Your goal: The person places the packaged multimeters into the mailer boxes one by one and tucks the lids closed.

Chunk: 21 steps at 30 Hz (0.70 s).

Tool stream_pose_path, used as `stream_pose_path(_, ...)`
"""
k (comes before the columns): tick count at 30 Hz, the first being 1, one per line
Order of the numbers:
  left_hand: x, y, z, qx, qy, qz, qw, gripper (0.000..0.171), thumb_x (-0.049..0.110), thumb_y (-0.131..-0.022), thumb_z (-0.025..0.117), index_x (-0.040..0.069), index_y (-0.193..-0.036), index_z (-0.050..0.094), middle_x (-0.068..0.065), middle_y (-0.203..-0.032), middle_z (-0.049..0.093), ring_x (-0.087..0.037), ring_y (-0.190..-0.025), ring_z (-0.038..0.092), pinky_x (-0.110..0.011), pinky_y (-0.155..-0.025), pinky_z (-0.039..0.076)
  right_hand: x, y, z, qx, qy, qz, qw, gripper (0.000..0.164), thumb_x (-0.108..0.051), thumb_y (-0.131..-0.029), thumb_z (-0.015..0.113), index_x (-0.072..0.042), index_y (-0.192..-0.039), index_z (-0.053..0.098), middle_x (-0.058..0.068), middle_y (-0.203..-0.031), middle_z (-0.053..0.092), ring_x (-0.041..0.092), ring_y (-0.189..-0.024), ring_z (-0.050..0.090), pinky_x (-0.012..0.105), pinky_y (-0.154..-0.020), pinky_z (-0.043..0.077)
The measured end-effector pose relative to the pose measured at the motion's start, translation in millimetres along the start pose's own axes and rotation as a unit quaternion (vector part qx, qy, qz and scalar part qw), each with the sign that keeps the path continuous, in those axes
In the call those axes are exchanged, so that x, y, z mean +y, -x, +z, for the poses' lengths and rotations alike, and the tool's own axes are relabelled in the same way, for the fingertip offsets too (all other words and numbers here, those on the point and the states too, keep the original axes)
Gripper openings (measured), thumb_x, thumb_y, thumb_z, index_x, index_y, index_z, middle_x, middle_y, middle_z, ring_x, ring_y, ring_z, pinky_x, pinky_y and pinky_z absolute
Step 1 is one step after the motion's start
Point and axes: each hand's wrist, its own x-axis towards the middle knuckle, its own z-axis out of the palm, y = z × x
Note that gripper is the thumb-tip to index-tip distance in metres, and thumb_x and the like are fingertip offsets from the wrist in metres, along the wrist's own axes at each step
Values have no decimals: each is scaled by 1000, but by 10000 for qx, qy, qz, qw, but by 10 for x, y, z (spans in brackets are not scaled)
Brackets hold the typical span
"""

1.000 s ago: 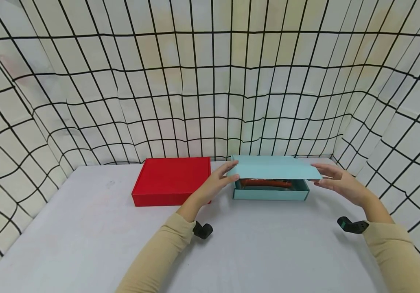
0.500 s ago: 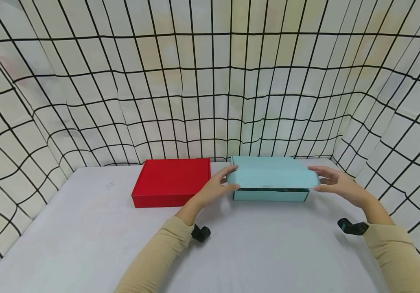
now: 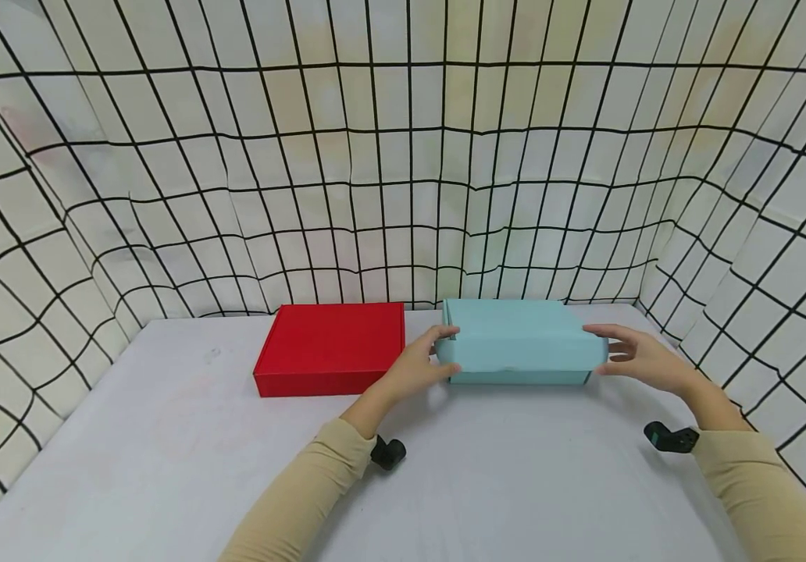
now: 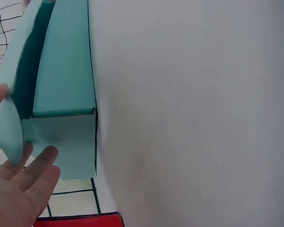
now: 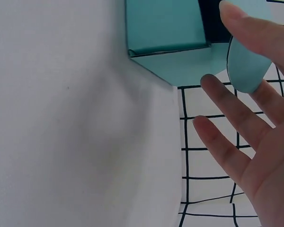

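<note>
A light blue cardboard box (image 3: 515,378) lies on the table, its lid (image 3: 526,332) lowered almost fully over the front. At the box's left end, my left hand (image 3: 413,367) holds the lid's corner, thumb in front and fingers around the side flap (image 4: 7,130). My right hand (image 3: 645,361) grips the opposite corner, its thumb on the lid's front and its fingers spread beside the rounded flap (image 5: 248,66). Both wrist views show a dark gap between the lid's front panel and the box's front wall (image 4: 66,66). The box's contents are hidden.
A closed red box (image 3: 333,347) lies left of the blue one, close to my left forearm. The white tabletop (image 3: 515,468) extends toward me. White cloth walls (image 3: 389,156) with a black grid rise behind and at both sides.
The blue lid has swung down and forward in both hands, covering the reddish-brown item seen inside earlier. Both hands have come slightly lower; the red box has not moved.
</note>
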Motion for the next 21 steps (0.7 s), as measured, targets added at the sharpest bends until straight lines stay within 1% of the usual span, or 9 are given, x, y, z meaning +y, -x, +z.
stream_pose_path(2, -1, 2, 10, -22, -134, -18, 9999, 61, 10, -96, 71, 12, -151, 46, -13, -158, 41, -43, -137, 46, -54, -106, 46, 18, -17, 14, 16, 96, -87, 9999, 74, -14, -90, 81, 0, -152, 44, 29, -156, 37, 54, -129, 51, 59, -102, 46)
stream_pose_path(6, 13, 10, 34, -57, -373, -66, 9993, 59, 9, -97, 70, 11, -150, 45, -15, -158, 41, -41, -136, 48, -52, -106, 47, 46, -48, 35, 84, 377, -124, 9992, 73, -14, -89, 82, 0, -151, 46, 30, -155, 38, 55, -127, 52, 61, -103, 44)
stream_pose_path(8, 34, 3, 49, -57, -509, -101, 9986, 59, 9, -97, 70, 10, -150, 45, -15, -158, 41, -38, -136, 48, -50, -106, 46, 60, -61, 35, 119, 517, -110, 9985, 73, -15, -89, 82, -1, -151, 47, 31, -154, 39, 55, -126, 52, 62, -103, 44)
stream_pose_path(12, 87, -31, 65, 8, -789, -143, 9968, 55, 8, -97, 70, 9, -148, 48, -17, -154, 45, -34, -134, 49, -50, -107, 46, 85, -93, 52, 143, 613, -85, 9980, 73, -14, -88, 82, -1, -150, 47, 31, -154, 40, 55, -125, 53, 63, -102, 44)
stream_pose_path(14, 119, -54, 68, 7, -920, -130, 9957, 54, 9, -98, 69, 8, -147, 50, -17, -153, 46, -33, -134, 48, -50, -108, 45, 88, -105, 62, 111, 578, -66, 9982, 73, -13, -88, 82, -1, -151, 46, 31, -154, 39, 55, -125, 53, 63, -102, 45)
stream_pose_path(17, 156, -93, 80, -95, -1196, -58, 9928, 55, 12, -98, 68, 7, -149, 49, -19, -156, 41, -34, -141, 42, -52, -111, 41, 75, -116, 64, -6, 512, -26, 9987, 75, -13, -89, 81, 0, -153, 44, 32, -155, 37, 56, -125, 53, 63, -100, 46)
stream_pose_path(21, 188, -129, 104, -306, -1539, -123, 9875, 64, 15, -98, 67, 7, -156, 42, -20, -164, 28, -36, -148, 32, -53, -113, 38, 50, -132, 45, -307, 387, 34, 9988, 79, -15, -90, 80, 0, -156, 38, 34, -159, 29, 59, -129, 46, 65, -102, 44)
